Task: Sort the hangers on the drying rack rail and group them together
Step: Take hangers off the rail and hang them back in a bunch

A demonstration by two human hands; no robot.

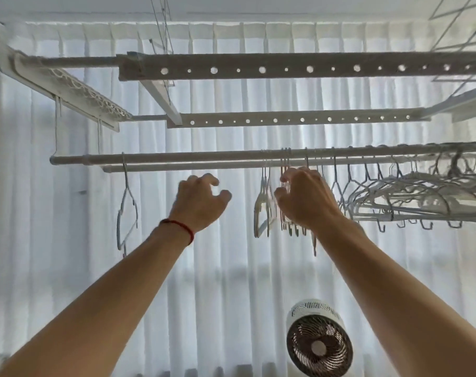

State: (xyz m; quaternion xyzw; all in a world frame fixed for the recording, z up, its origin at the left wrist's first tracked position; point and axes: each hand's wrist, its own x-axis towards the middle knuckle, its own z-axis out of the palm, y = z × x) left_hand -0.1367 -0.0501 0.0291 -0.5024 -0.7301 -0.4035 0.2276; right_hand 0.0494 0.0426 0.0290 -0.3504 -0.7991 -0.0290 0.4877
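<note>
— What are your hands doing?

— My left hand (201, 202), red cord (180, 226) at its wrist, is raised under the rail (177, 158), fingers loosely curled, gripping nothing. My right hand (303, 198) is curled round a small bunch of hangers (287, 210) hung mid-rail.

— And the other hangers?

— One lone hanger (126, 202) dangles far left. A big cluster (411, 197) crowds the right end. Behind them are the curtain (231, 254) and, low down, a fan (319, 341).

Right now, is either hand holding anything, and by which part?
The right hand grips a small bunch of hangers by their necks, just under the rail. The left hand holds nothing.
</note>
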